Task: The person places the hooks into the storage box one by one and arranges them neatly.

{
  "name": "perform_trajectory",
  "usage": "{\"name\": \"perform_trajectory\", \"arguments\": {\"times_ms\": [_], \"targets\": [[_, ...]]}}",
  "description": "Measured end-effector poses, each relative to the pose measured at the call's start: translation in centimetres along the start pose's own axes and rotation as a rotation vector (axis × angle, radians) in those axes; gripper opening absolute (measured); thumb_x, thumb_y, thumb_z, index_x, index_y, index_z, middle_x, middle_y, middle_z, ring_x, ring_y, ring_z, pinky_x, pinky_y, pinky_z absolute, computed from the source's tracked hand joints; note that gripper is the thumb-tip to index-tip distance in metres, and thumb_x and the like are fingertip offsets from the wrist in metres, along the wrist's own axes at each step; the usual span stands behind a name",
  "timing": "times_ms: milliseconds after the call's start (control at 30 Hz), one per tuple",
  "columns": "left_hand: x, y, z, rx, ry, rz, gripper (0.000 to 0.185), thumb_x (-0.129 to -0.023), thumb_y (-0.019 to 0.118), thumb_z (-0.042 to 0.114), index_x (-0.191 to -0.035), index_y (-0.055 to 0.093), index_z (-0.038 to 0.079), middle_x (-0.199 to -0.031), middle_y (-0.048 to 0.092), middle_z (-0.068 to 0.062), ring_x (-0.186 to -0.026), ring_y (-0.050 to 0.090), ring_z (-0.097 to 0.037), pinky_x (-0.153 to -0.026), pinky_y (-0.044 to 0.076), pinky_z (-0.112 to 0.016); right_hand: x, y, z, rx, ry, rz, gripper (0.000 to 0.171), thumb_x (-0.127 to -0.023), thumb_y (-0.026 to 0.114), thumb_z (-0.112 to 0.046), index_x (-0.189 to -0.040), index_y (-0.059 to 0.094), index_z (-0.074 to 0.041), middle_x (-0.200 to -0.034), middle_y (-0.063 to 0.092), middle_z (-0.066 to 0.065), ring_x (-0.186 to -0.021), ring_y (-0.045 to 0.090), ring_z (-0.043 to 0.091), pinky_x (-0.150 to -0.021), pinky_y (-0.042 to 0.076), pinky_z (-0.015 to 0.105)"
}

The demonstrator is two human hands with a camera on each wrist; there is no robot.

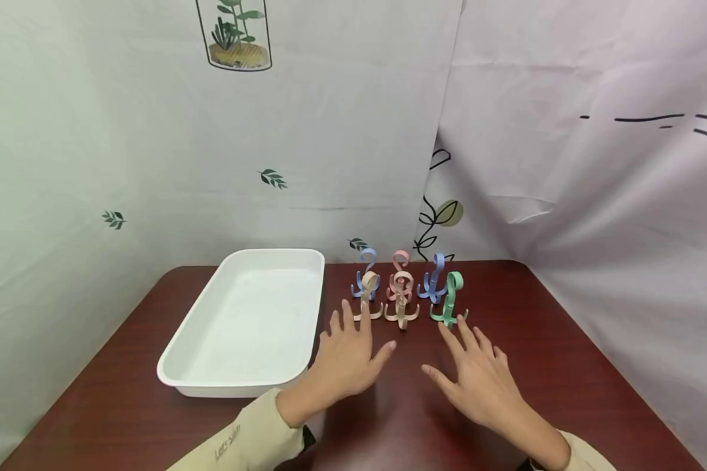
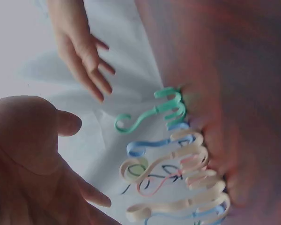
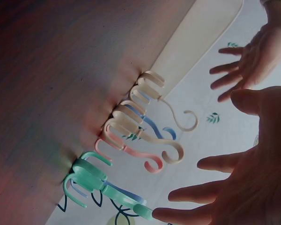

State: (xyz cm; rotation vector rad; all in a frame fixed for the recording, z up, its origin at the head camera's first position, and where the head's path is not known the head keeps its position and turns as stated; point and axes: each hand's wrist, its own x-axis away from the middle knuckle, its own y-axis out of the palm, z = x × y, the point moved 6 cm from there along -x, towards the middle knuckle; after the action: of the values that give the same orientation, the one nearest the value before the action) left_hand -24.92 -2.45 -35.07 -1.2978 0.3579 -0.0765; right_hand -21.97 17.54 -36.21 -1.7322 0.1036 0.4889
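Dark red-brown worktop [image 1: 536, 366] carries upright pastel plastic multi-prong hooks [image 1: 400, 291]. Left hand [image 1: 347, 360] and right hand [image 1: 483, 386] hover spread, holding nothing; a careless brush likely topples the cluster.

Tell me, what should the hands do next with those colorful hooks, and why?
Probably the right hand should close on the green hook. Its fingertips already reach that hook, both hands are open and hold nothing, and the white tray beside the hooks has nothing in it.
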Motion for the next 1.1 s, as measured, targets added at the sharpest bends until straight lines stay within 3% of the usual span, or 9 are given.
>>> {"name": "perform_trajectory", "arguments": {"times_ms": [300, 567, 700, 833, 967, 1100], "targets": [[-2.6, -3.3, -0.1, -0.007, 0.028, 0.027, 0.079, -0.096, 0.054, 0.053, -0.152, 0.033, 0.002, -0.149, 0.036, -0.034, -0.128, 0.045, -0.051, -0.097, 0.045, -0.059, 0.1, 0.0, -0.1, -0.021, -0.013, 0.015, 0.075, -0.089, 0.064, -0.060, -0.149, 0.046, -0.018, -0.148, 0.044, 0.023, -0.127, 0.047, 0.048, -0.086, 0.043, 0.067], [-6.1, -5.3, -0.7, -0.032, 0.044, 0.096, 0.062, -0.095, 0.058, 0.044, -0.146, 0.043, 0.011, -0.129, 0.057, -0.023, -0.106, 0.060, -0.043, -0.079, 0.053, -0.053, 0.2, 0.2, -0.4, -0.084, -0.019, 0.030, 0.058, -0.085, 0.075, -0.046, -0.132, 0.063, -0.015, -0.118, 0.068, 0.009, -0.097, 0.066, 0.030, -0.066, 0.053, 0.047], [-7.6, -4.9, -1.0, 0.014, 0.020, 0.047, 0.057, -0.097, 0.057, 0.042, -0.145, 0.043, 0.013, -0.121, 0.061, -0.019, -0.101, 0.063, -0.039, -0.076, 0.053, -0.051, 0.4, 0.7, -0.4, -0.117, -0.002, -0.035, 0.045, -0.084, 0.076, -0.041, -0.122, 0.069, -0.016, -0.110, 0.071, 0.004, -0.086, 0.068, 0.020, -0.060, 0.052, 0.041], [-8.8, -3.7, -1.3, 0.032, -0.009, -0.011, 0.061, -0.098, 0.056, 0.045, -0.148, 0.041, 0.014, -0.123, 0.061, -0.016, -0.102, 0.065, -0.034, -0.074, 0.054, -0.049, 0.7, 0.8, -0.5, -0.109, -0.017, -0.048, 0.043, -0.083, 0.077, -0.039, -0.119, 0.070, -0.017, -0.108, 0.071, 0.003, -0.089, 0.069, 0.022, -0.061, 0.052, 0.042], [-9.7, -2.9, -1.9, 0.017, -0.027, 0.009, 0.054, -0.097, 0.057, 0.045, -0.143, 0.047, 0.018, -0.116, 0.065, -0.014, -0.096, 0.067, -0.033, -0.068, 0.053, -0.048, 0.8, 0.8, -0.6, -0.086, -0.031, -0.027, 0.043, -0.083, 0.077, -0.039, -0.120, 0.069, -0.017, -0.110, 0.070, 0.004, -0.098, 0.068, 0.028, -0.066, 0.054, 0.048], [-10.5, -2.4, -2.6, 0.014, -0.037, 0.061, 0.032, -0.097, 0.059, 0.041, -0.120, 0.062, 0.020, -0.101, 0.070, -0.012, -0.087, 0.069, -0.034, -0.062, 0.052, -0.047, 0.8, 0.8, -0.5, -0.077, -0.032, -0.026, 0.044, -0.083, 0.076, -0.040, -0.121, 0.068, -0.018, -0.113, 0.069, 0.004, -0.101, 0.066, 0.029, -0.066, 0.054, 0.049]]}}
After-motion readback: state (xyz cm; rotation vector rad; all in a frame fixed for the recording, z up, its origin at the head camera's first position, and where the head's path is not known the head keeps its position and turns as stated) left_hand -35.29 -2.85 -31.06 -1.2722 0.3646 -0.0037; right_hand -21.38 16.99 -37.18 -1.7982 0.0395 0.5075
